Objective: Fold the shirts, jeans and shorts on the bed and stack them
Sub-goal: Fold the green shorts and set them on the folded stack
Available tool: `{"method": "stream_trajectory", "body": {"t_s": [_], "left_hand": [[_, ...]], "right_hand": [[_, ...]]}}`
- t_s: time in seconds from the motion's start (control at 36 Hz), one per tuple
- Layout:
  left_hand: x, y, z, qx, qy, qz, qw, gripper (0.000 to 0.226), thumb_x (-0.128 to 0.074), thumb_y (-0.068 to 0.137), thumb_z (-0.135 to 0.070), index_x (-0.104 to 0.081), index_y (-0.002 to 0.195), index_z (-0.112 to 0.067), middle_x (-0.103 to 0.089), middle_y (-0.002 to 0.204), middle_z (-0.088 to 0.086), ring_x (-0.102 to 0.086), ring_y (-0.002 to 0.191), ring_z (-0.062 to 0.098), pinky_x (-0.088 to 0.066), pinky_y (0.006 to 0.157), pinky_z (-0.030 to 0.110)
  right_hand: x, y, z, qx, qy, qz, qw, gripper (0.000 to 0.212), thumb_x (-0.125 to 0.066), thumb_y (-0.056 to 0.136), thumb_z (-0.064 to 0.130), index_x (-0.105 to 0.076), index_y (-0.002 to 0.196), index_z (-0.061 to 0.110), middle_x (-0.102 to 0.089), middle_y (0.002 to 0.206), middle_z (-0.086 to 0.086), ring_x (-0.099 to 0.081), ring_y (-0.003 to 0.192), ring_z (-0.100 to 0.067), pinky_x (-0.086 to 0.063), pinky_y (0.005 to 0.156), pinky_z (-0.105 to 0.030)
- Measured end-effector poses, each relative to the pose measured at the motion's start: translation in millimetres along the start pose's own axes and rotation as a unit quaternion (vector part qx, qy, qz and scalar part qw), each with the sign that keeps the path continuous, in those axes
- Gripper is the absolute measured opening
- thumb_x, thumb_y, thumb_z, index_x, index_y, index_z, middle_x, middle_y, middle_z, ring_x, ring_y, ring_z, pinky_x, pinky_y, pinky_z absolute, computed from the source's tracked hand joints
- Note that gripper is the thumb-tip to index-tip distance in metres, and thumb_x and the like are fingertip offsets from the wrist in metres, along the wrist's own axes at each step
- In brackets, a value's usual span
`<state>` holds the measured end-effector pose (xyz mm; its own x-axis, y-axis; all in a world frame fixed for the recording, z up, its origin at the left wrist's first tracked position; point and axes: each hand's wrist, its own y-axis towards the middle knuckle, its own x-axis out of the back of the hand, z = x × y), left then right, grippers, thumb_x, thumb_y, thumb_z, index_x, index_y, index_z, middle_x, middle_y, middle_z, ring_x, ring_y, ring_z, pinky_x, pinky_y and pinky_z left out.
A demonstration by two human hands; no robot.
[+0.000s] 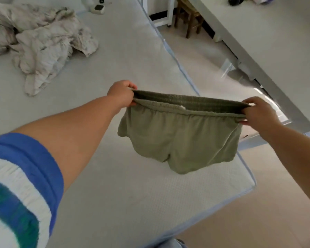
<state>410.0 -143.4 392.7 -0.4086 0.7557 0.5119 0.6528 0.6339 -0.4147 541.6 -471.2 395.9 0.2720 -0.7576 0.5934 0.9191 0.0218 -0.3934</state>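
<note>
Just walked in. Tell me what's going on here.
A person is holding up a pair of green shorts over the bed. The left hand pinches one end of the waistband and the right hand the other, stretching it out, with the legs hanging down. The shorts are not folded yet. A crumpled pale cloth lies further up the bed.
</note>
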Motion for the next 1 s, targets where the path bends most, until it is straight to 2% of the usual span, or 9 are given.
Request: {"method": "stream_trajectory", "body": {"t_s": [0.08,0.17,0.31,0.36,0.47,0.56,0.75,0.89,1.0], "left_hand": [[-15.1,16.7,-31.6,-0.025,-0.094,0.009,0.995,0.032,-0.040,0.091,0.002,-0.063,0.089,-0.021,-0.056,0.093,0.002,-0.057,0.080,0.014,-0.052,0.052,0.018],[-23.8,26.0,-49.6,-0.039,-0.166,0.040,0.984,0.034,-0.045,0.087,0.005,-0.064,0.081,-0.023,-0.061,0.090,0.002,-0.060,0.082,0.014,-0.052,0.059,0.020],[-32.5,27.9,-17.1,-0.064,-0.113,0.059,0.990,0.035,-0.047,0.083,0.009,-0.065,0.081,-0.021,-0.063,0.091,0.002,-0.059,0.088,0.017,-0.053,0.081,0.031],[-31.6,28.0,15.3,-0.075,-0.017,0.045,0.996,0.037,-0.047,0.082,0.009,-0.068,0.090,-0.019,-0.063,0.098,0.001,-0.057,0.089,0.016,-0.051,0.084,0.031],[-22.0,26.5,92.3,-0.069,0.123,0.041,0.989,0.043,-0.047,0.079,0.006,-0.071,0.103,-0.020,-0.061,0.096,0.001,-0.051,0.077,0.015,-0.039,0.053,0.012],[-16.4,28.8,145.5,-0.025,0.149,0.008,0.989,0.045,-0.046,0.079,0.006,-0.071,0.102,-0.023,-0.060,0.093,0.003,-0.051,0.074,0.018,-0.038,0.059,0.020],[8.8,25.2,318.5,0.078,0.170,-0.012,0.982,0.044,-0.047,0.079,0.007,-0.072,0.104,-0.021,-0.066,0.110,0.008,-0.056,0.084,0.018,-0.040,0.069,0.023],[40.9,16.7,410.0,0.121,0.172,-0.018,0.978,0.043,-0.046,0.082,0.004,-0.071,0.104,-0.023,-0.065,0.116,0.004,-0.059,0.094,0.021,-0.042,0.070,0.023],[67.2,5.8,456.5,0.107,0.189,-0.022,0.976,0.043,-0.044,0.082,0.005,-0.071,0.104,-0.020,-0.065,0.117,0.005,-0.060,0.099,0.025,-0.042,0.073,0.023]], "right_hand": [[21.3,3.7,-1.8,0.035,-0.041,-0.044,0.998,0.036,-0.048,0.079,0.010,-0.060,0.073,0.043,-0.062,0.081,0.005,-0.064,0.079,-0.029,-0.055,0.080,-0.051],[33.3,-6.6,-12.2,0.050,-0.034,-0.077,0.995,0.042,-0.051,0.083,0.009,-0.061,0.069,0.048,-0.062,0.080,0.009,-0.060,0.081,-0.027,-0.053,0.081,-0.049],[7.6,-41.5,-58.8,0.094,-0.074,-0.073,0.990,0.040,-0.054,0.076,-0.003,-0.064,0.079,0.035,-0.060,0.086,0.002,-0.053,0.084,-0.023,-0.040,0.069,-0.031],[-17.9,-57.9,-84.9,0.118,-0.099,-0.041,0.987,0.039,-0.059,0.076,-0.005,-0.069,0.091,0.029,-0.055,0.093,0.003,-0.049,0.085,-0.015,-0.034,0.076,-0.028],[-87.9,-90.3,-136.2,0.100,-0.107,0.064,0.987,0.027,-0.064,0.084,0.016,-0.061,0.076,0.041,-0.054,0.089,0.009,-0.049,0.078,-0.006,-0.036,0.068,-0.027],[-141.5,-115.3,-166.1,0.060,-0.141,0.118,0.981,0.009,-0.064,0.084,0.037,-0.066,0.076,0.034,-0.053,0.090,0.011,-0.051,0.078,-0.009,-0.034,0.064,-0.020],[-283.3,-192.9,-229.9,0.035,-0.272,0.286,0.918,0.051,-0.065,0.078,0.054,-0.067,0.116,0.019,-0.054,0.113,0.005,-0.050,0.105,-0.014,-0.031,0.086,-0.019],[-355.4,-243.6,-258.9,0.068,-0.347,0.380,0.854,0.063,-0.070,0.077,0.047,-0.056,0.129,0.014,-0.045,0.127,0.000,-0.044,0.117,-0.016,-0.028,0.099,-0.019],[-393.2,-276.5,-270.2,0.127,-0.410,0.408,0.806,0.049,-0.062,0.086,0.030,-0.051,0.131,0.014,-0.039,0.133,-0.002,-0.039,0.123,-0.020,-0.030,0.103,-0.023]]}}
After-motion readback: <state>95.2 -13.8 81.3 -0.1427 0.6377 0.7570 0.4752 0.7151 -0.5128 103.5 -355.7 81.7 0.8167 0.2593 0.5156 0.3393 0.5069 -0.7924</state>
